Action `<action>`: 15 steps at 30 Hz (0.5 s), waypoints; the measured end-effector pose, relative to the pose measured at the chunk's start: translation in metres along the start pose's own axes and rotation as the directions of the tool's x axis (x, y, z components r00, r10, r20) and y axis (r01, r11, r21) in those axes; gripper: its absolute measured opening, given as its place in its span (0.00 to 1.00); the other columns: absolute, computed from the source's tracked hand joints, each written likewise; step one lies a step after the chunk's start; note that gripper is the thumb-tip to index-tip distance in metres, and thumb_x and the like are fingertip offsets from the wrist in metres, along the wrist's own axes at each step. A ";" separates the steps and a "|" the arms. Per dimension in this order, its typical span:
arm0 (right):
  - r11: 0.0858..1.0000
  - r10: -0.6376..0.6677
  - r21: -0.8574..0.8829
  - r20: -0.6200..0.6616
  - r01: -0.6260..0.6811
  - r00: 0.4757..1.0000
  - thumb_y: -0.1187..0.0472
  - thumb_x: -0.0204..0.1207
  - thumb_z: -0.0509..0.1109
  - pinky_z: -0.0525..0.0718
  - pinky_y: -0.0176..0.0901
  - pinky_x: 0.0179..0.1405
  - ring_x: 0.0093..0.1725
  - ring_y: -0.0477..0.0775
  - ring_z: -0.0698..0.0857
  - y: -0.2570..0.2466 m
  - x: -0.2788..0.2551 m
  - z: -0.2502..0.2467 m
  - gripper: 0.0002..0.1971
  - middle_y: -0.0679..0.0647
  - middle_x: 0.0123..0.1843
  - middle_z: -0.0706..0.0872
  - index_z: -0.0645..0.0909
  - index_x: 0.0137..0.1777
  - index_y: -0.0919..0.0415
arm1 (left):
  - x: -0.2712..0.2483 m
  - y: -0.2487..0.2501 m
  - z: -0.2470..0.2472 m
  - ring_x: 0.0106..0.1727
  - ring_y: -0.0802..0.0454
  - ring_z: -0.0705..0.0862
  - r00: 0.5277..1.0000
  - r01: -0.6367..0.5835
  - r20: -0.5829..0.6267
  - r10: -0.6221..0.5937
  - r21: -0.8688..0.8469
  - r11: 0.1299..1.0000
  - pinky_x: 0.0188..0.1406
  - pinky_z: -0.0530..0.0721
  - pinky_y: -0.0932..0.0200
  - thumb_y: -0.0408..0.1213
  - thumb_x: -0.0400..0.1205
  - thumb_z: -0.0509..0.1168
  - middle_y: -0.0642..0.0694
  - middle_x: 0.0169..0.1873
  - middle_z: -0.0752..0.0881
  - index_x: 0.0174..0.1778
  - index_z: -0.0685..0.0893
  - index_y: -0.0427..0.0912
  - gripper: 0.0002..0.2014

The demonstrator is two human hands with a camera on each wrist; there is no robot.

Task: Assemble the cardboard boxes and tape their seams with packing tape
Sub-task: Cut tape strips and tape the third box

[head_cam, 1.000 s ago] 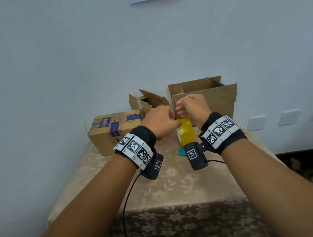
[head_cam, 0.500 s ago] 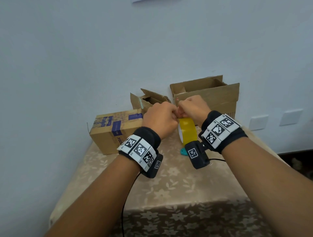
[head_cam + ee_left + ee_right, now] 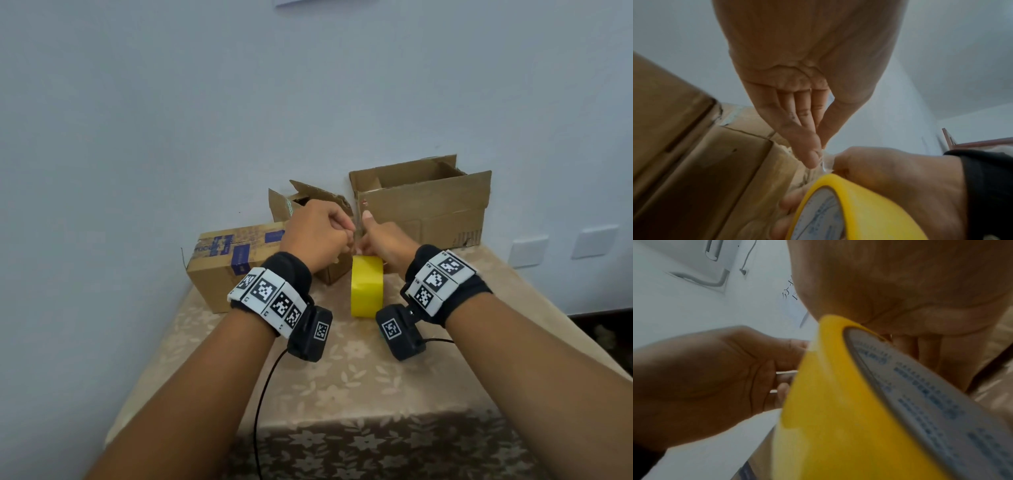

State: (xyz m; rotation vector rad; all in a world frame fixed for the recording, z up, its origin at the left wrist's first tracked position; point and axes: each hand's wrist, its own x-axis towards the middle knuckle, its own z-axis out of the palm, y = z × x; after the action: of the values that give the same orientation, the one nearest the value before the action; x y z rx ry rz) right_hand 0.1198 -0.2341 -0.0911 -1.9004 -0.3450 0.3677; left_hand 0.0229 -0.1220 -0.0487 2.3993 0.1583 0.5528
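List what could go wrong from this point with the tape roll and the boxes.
1. The left hand pinches only a thin, crumpled bit of clear tape end; it may slip out or stick to itself.
2. The right hand holds the yellow tape roll in mid-air above the table; a hard pull could jerk it loose.
3. The large open box and small open box stand just behind the hands, so the loose end might catch on a flap.

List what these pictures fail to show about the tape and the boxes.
- Loose tape end: head view, hidden behind the left hand and right hand.
- Core print on the tape roll: right wrist view, blurred.
- Small open box: head view, mostly behind the left hand.
- Big open box: inside floor hidden by its front wall.
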 end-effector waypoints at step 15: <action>0.978 -0.207 0.080 0.497 0.193 0.843 0.65 0.66 0.86 0.86 0.50 0.68 0.72 0.55 0.84 0.009 -0.007 -0.007 0.39 0.55 0.72 0.85 0.72 0.76 0.52 | 0.008 -0.023 -0.009 0.32 0.57 0.92 0.990 0.057 -0.129 -0.053 0.022 0.998 0.42 0.94 0.43 0.34 0.83 0.71 0.50 0.29 0.91 0.38 0.87 0.49 0.09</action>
State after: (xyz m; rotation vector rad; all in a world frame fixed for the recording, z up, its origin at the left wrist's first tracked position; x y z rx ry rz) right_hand 0.1172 -0.2454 -0.0965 -1.6992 -0.8773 0.7259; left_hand 0.0268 -0.0967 -0.0546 2.3768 0.2882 0.6835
